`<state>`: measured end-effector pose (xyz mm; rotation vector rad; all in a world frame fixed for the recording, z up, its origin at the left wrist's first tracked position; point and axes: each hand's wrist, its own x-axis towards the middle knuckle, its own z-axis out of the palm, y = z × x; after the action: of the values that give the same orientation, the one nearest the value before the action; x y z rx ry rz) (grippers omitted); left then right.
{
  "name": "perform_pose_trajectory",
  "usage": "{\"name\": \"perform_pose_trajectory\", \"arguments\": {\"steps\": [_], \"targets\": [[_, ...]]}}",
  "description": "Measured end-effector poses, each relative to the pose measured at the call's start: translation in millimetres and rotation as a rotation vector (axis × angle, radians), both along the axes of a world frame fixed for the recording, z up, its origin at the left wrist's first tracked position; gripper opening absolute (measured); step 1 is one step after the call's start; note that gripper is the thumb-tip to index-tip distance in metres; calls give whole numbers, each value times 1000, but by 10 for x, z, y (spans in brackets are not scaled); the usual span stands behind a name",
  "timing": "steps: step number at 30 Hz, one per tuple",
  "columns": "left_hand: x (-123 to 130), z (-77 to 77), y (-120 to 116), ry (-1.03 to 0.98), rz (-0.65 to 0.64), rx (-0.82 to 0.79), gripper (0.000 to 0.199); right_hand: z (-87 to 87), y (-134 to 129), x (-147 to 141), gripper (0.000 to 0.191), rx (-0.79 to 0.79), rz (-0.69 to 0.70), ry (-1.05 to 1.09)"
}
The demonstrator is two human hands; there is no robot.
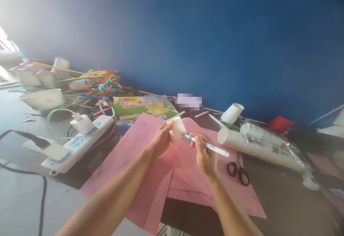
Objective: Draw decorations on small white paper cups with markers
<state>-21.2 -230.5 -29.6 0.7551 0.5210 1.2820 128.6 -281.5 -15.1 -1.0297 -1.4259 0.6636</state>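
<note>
My left hand (160,138) grips a small white paper cup (176,128) by its left side, holding it tilted above the pink paper (134,164). Faint marks show on the cup's side. In my right hand (205,153) is a white marker pen (215,149) with a blue band, held like a pencil. Its tip meets the cup's wall at the lower right, or is very close to it. Black-handled scissors (238,171) lie on the pink paper right of my right hand.
Stacked paper cups (258,146), partly in plastic, lie at the right. One cup (232,113) stands behind them. A power strip (79,142) with plugs and cables sits at the left, near a bowl (41,99), pipe cleaners (103,80) and a coloured-paper pack (145,107). A blue wall (201,38) rises behind.
</note>
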Motion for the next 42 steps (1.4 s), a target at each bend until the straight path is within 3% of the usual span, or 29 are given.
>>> {"name": "perform_pose_trajectory", "arguments": {"steps": [25, 35, 42], "targets": [[-3, -4, 4, 34, 13, -18, 37, -11, 4, 28, 30, -9, -23, 4], [-1, -14, 4, 35, -8, -10, 38, 4, -16, 25, 28, -25, 28, -62], [-9, -20, 11, 18, 1, -51, 41, 23, 32, 42, 31, -21, -215, 119]]}}
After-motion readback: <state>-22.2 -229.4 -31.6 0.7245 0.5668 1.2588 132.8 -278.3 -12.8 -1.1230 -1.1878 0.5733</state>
